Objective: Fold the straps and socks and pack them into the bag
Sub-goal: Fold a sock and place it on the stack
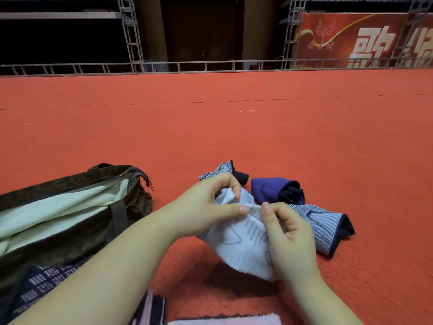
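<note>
1. Bag [70, 221] at 9 o'clock, lying on the red carpet [234, 127], zip open, pale lining showing.
2. Left hand [206, 207] at centre, fingers [230, 184] curled, pinching the top of a white sock [239, 240].
3. Right hand [288, 233] just toward 3 o'clock, thumb and fingers pinching the same white sock, held above the carpet.
4. Rolled purple sock [269, 188] at 1 o'clock from the hands, on the carpet.
5. Striped grey sock [328, 226] at 3 o'clock, flat, just beside the right hand.
6. Red banner [363, 38] at far 1 o'clock.
</note>
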